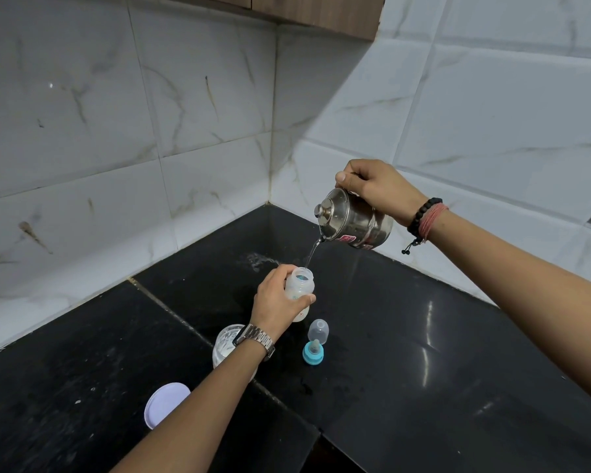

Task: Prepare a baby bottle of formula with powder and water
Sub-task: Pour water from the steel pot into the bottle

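My left hand [276, 299] grips a clear baby bottle [298, 289] that stands open on the black counter. My right hand [377, 187] holds a small steel kettle [354, 219] by its handle, tilted to the left above the bottle. A thin stream of water [313, 251] runs from the spout into the bottle's mouth. The blue ring with the teat [313, 351] and the clear cap [318, 331] lie on the counter just right of my left wrist.
An open clear jar [226, 339] sits partly under my left forearm, its white lid [164, 402] lying in front of it. The black counter [423, 353] meets marble-tiled walls in a corner behind. A wet patch [258, 261] marks the counter beyond the bottle.
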